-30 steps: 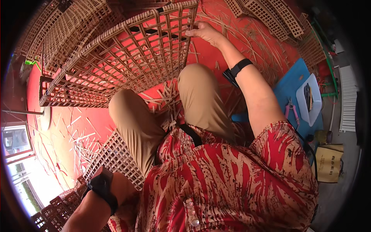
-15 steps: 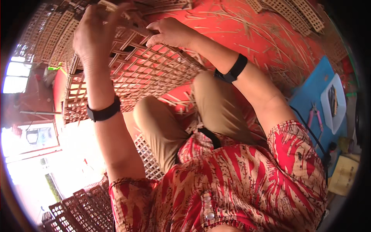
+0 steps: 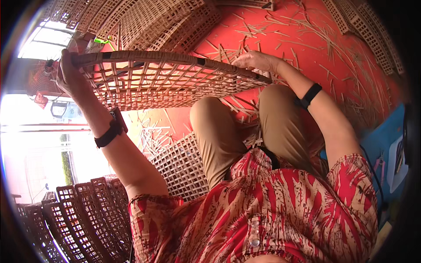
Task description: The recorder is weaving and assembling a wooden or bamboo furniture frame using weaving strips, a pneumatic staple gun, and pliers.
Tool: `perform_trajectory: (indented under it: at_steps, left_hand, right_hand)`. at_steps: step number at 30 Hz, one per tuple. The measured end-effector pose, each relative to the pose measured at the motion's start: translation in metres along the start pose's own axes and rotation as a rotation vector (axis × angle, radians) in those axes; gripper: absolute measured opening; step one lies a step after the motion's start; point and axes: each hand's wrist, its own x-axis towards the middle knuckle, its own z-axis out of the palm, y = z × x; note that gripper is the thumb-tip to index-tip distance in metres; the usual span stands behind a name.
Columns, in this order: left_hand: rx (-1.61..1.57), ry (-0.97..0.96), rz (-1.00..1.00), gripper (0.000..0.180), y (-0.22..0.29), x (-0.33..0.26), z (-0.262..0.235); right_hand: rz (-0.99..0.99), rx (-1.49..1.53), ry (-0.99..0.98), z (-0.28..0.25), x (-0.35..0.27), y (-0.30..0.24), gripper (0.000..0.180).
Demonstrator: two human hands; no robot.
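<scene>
An open-weave rattan panel (image 3: 144,83) with a thick wrapped rim is held up in front of my knees, its long rim running across the view. At the rim's left end, my left hand (image 3: 70,74) is closed around it, some of the fingers hidden behind. My right hand (image 3: 256,61) is at the rim near its right end, fingers bent over the edge. Dark bands mark the wrapping in places along the rim. Both forearms wear black straps.
More woven rattan panels (image 3: 162,22) lean at the back, with others (image 3: 368,35) at the far right and a dark row (image 3: 87,215) at lower left. Cut strips litter the red floor (image 3: 302,57). A white tray (image 3: 398,164) and pink-handled pliers (image 3: 380,168) lie on a blue surface at right.
My hands have moved farther apart, the left one down and outward, the right one rightward along the rim. The panel's rim now stretches across the view, and the view has shifted.
</scene>
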Motion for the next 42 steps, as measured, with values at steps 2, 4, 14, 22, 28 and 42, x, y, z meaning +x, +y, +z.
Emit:
perform_trajectory:
  at_steps: [2, 4, 14, 22, 28, 42]
  left_hand:
    - [-0.045, 0.040, -0.061, 0.034, -0.006, 0.009, -0.017]
    - [-0.045, 0.068, -0.054, 0.035, -0.009, 0.013, -0.030]
    - [-0.005, -0.028, -0.082, 0.036, -0.058, 0.060, -0.061]
    - [-0.109, -0.351, 0.030, 0.023, -0.088, 0.098, -0.036]
    - [-0.204, -0.496, -0.020, 0.019, -0.087, 0.080, -0.016]
    - [-0.354, -0.325, -0.100, 0.045, -0.066, 0.061, 0.019]
  right_hand:
    - [0.037, -0.044, -0.026, 0.006, 0.000, -0.010, 0.047]
    - [0.082, -0.112, -0.072, 0.011, 0.000, -0.021, 0.051]
    - [0.042, -0.139, -0.236, 0.042, 0.009, -0.067, 0.042]
    - [-0.142, -0.100, -0.131, 0.068, 0.019, -0.124, 0.048]
    - [-0.394, -0.139, -0.112, 0.081, 0.059, -0.169, 0.054]
    - [-0.424, 0.255, -0.099, 0.101, 0.076, -0.227, 0.063]
